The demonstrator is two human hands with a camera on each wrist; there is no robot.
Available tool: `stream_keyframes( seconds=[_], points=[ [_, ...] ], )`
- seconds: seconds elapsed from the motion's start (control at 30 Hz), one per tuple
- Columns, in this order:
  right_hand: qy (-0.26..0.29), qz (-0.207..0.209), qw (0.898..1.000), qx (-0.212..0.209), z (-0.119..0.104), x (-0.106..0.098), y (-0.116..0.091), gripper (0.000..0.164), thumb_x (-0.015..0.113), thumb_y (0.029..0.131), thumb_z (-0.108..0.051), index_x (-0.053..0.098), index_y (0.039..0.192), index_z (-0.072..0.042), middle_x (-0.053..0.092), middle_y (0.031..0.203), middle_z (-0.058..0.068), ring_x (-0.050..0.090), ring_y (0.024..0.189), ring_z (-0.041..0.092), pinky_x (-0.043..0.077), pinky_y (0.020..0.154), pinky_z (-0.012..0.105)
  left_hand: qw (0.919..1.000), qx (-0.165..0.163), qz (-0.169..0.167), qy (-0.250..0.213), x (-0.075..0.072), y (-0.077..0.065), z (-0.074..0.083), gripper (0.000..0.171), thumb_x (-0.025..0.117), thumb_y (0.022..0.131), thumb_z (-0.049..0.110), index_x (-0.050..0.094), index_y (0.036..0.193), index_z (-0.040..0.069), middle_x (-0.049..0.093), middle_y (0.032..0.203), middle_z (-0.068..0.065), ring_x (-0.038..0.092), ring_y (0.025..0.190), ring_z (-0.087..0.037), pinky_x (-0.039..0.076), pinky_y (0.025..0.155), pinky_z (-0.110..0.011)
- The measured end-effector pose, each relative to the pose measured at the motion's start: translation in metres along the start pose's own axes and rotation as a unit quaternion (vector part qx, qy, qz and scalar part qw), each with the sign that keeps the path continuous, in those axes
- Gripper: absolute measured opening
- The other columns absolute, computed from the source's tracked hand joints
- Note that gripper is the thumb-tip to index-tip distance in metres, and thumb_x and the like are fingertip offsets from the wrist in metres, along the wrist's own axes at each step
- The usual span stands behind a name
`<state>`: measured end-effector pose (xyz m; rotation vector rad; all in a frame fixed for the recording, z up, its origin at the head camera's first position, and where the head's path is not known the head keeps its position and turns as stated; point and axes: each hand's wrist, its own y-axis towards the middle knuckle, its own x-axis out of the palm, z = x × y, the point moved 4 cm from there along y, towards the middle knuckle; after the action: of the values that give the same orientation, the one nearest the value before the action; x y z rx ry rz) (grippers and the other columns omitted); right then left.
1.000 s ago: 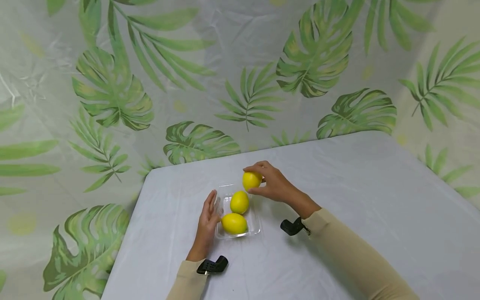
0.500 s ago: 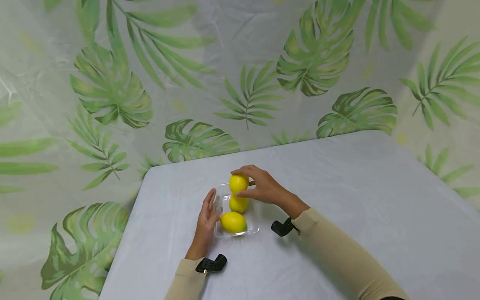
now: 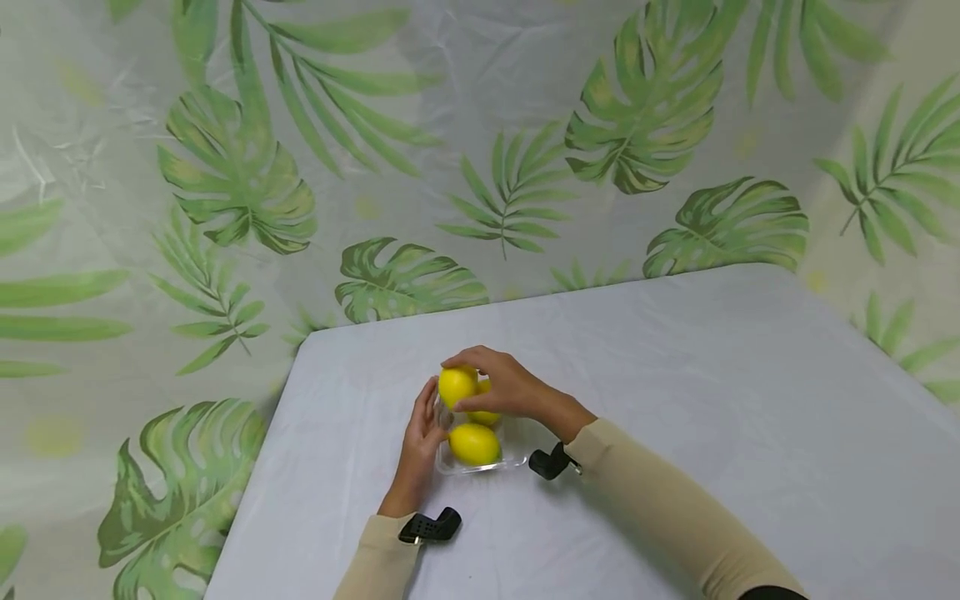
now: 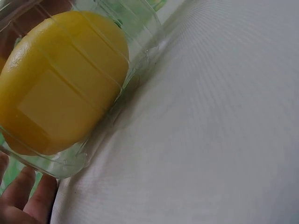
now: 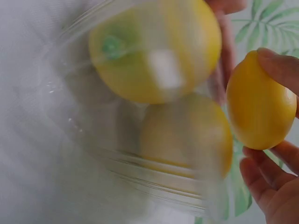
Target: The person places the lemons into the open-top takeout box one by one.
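My right hand (image 3: 508, 387) pinches a yellow lemon (image 3: 456, 387) between thumb and fingers, held above the far left part of a clear plastic container (image 3: 480, 469). Inside lie two more lemons: the front one (image 3: 475, 445) shows whole, while the other lemon (image 3: 483, 417) is partly covered by my right hand. My left hand (image 3: 417, 446) rests along the container's left side, fingers straight and thumb at the rim. Through the ribbed wall, the left wrist view shows one big lemon (image 4: 65, 84). In the right wrist view the held lemon (image 5: 261, 102) is beside the container, fingertips at both ends.
The container stands on a table with a white cloth (image 3: 675, 383). Behind the table hangs a pale curtain with green leaf prints (image 3: 405, 275). Black wrist cameras (image 3: 431, 527) sit on both beige sleeves (image 3: 660, 500).
My right hand has carried the lemon leftward and slightly nearer, from the container's far right corner to its far left side. The left hand has stayed at the container's side.
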<state>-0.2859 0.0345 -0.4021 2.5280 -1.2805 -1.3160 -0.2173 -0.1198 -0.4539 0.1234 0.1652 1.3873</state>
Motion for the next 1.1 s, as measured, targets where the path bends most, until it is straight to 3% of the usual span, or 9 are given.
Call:
stream_keyframes(
  seconds=[0.27,0.53,0.73,1.1],
  points=[
    [-0.036,-0.004,0.999,-0.024,0.005,0.011,-0.001,0.054,0.079,0.08,-0.022,0.059,0.129,-0.01,0.059,0.129,0.003,0.051,0.121,0.019,0.045,0.102,0.035,0.9999,0.0,0.002,-0.011,0.0,-0.001,-0.006,0.072,0.035,0.09,-0.016,0.013,0.155,0.009,0.015,0.16,-0.007,0.017,0.145,-0.021,0.019,0.116,-0.043],
    [-0.065,-0.024,0.997,0.022,0.008,0.016,-0.002,0.056,0.078,0.081,-0.027,0.059,0.131,-0.015,0.052,0.126,0.007,0.053,0.113,0.019,0.047,0.099,0.034,1.0,-0.002,0.007,-0.007,0.001,-0.001,0.0,0.074,0.034,0.088,-0.018,0.011,0.154,0.005,0.012,0.16,-0.009,0.014,0.146,-0.022,0.018,0.116,-0.042],
    [-0.078,-0.029,0.996,0.018,0.009,0.019,-0.002,0.055,0.078,0.081,-0.027,0.058,0.131,-0.014,0.053,0.126,0.008,0.053,0.113,0.02,0.048,0.098,0.033,0.9999,-0.007,0.01,-0.005,0.0,-0.001,0.0,0.073,0.034,0.088,-0.017,0.012,0.154,0.004,0.011,0.161,-0.009,0.014,0.147,-0.024,0.018,0.116,-0.043],
    [-0.128,-0.001,0.992,0.019,0.012,0.022,-0.005,0.055,0.077,0.082,-0.029,0.059,0.131,-0.014,0.05,0.127,0.006,0.051,0.113,0.02,0.048,0.098,0.031,0.9998,0.013,0.011,-0.008,-0.003,0.007,-0.025,0.075,0.033,0.088,-0.018,0.014,0.155,0.01,0.013,0.161,-0.007,0.014,0.147,-0.024,0.018,0.115,-0.043]
  ],
)
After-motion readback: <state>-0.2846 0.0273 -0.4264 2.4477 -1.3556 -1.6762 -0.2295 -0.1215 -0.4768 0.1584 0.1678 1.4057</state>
